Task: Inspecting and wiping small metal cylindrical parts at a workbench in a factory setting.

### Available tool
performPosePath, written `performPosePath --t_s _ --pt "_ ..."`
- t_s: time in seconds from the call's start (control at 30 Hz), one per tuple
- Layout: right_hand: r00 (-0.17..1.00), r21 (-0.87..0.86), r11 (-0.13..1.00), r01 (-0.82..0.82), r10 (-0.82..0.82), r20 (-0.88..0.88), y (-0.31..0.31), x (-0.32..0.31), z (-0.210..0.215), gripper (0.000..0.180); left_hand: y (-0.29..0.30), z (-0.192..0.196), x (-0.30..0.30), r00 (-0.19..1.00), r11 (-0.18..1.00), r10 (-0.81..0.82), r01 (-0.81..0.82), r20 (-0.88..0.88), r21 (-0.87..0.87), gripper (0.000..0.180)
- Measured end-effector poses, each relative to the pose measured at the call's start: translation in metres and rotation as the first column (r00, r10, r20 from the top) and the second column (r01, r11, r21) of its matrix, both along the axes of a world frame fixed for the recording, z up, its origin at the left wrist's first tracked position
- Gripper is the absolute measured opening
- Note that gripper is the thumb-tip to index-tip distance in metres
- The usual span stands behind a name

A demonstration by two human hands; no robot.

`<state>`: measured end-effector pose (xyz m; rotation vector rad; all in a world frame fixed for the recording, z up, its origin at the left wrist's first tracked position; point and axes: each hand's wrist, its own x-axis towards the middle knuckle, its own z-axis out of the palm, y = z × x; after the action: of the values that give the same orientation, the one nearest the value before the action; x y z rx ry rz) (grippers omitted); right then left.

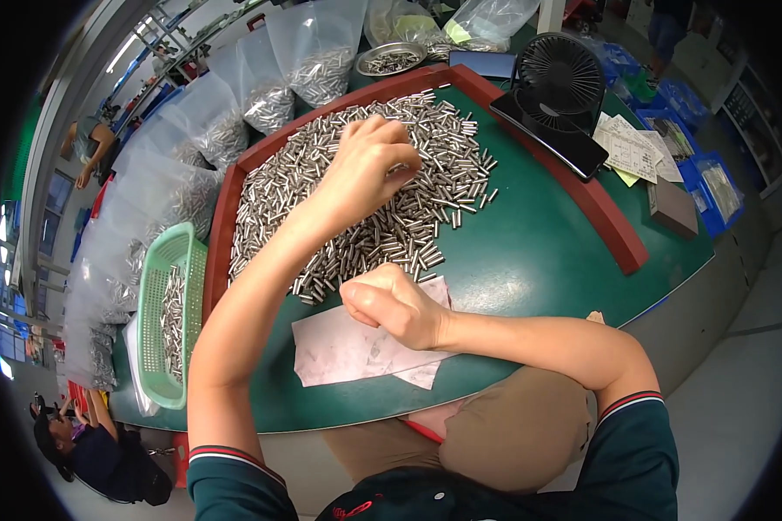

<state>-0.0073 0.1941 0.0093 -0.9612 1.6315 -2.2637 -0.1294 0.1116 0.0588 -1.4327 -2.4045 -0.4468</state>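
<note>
Reaching forward, the left hand [369, 165] pinches with bent fingers into the heap of short silver metal pins [382, 204] lying directly beneath it, while the nearer right hand [395, 304] rests clenched, contents hidden, on the pale paper sheet [343, 347].

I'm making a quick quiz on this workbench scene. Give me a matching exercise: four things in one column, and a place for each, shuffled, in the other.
Things:
1. left hand
2. right hand
3. green basket
4. black fan

Places:
A. at the table's left edge, with pins inside
B. over the pile of metal pins
C. on the pale paper sheet, closed in a fist
D. at the far right of the table

Pairs: 1-B, 2-C, 3-A, 4-D
</note>
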Motion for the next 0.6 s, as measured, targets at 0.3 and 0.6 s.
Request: performPosePath --t_s 0.3,0.6 --pt "1.000 -0.025 1.000 0.013 -0.013 0.014 0.000 0.002 0.001 0.039 0.025 -0.006 -0.024 0.994 0.952 -0.043 0.010 -0.100 -0.306 0.016" --pt "0.998 -0.049 0.999 0.017 -0.015 0.054 0.000 0.004 0.004 0.035 0.032 -0.013 -0.027 0.996 0.931 -0.011 -0.022 -0.089 -0.364 0.009"
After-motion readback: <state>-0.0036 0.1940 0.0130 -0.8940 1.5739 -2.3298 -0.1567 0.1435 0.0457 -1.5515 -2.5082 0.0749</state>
